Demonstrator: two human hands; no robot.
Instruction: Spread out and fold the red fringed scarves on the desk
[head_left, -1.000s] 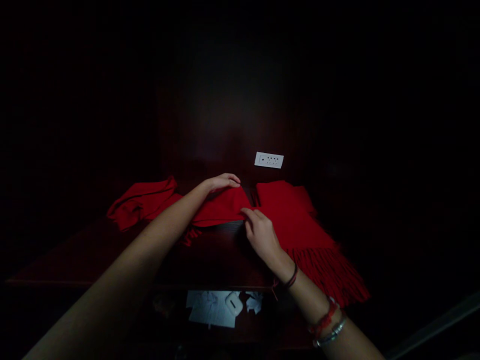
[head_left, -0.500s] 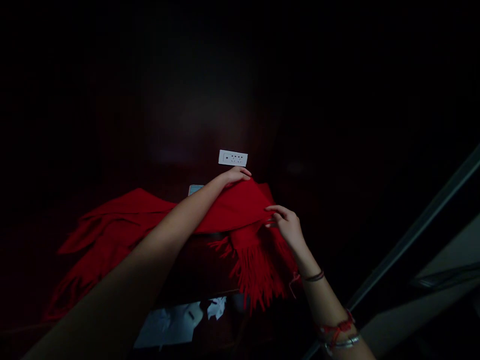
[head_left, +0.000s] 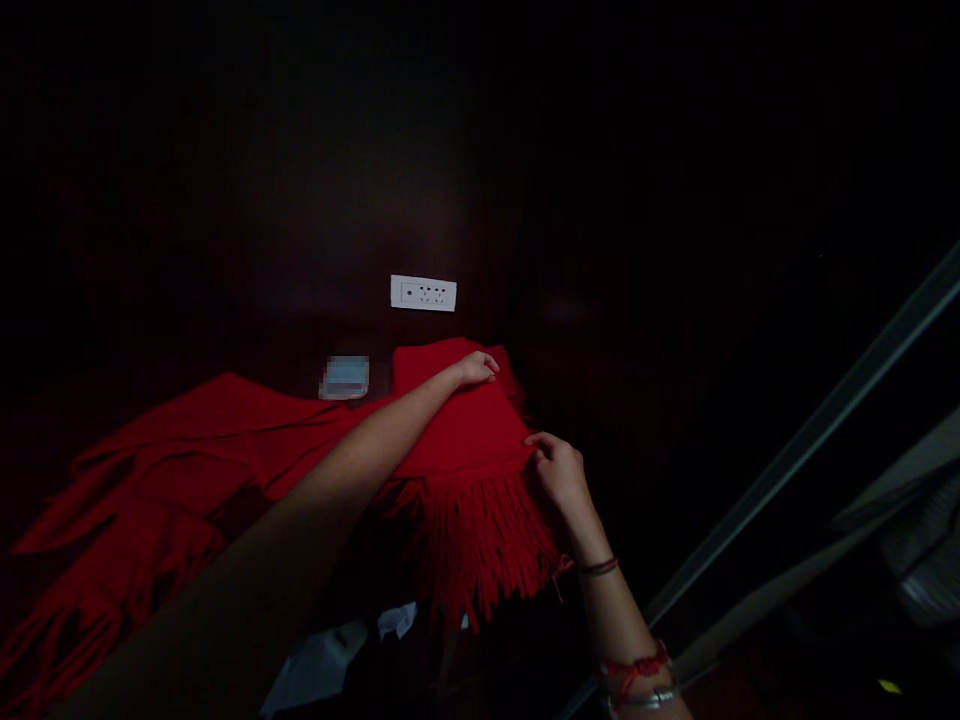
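A red fringed scarf (head_left: 469,425) lies with one part folded over on the dark surface, its fringe hanging over the front edge. My left hand (head_left: 478,368) reaches across the cloth, its fingers closed on the far right corner of the upper layer. Nearer to me, my right hand (head_left: 561,468) pinches the right side of that layer just above the fringe. The rest of the scarf trails off to the left in loose folds, partly hidden behind my left forearm.
A white socket plate (head_left: 423,293) is on the dark wall behind. A pale, pixelated flat object (head_left: 345,377) lies left of the folded part. Below the edge are a paper sheet (head_left: 307,672) and crumpled paper (head_left: 397,620). A long metallic edge (head_left: 795,450) slants at right.
Both hands have carried the scarf's layer rightward and laid it over the right-hand part. The loose cloth on the left is more spread out. My view has turned to the right.
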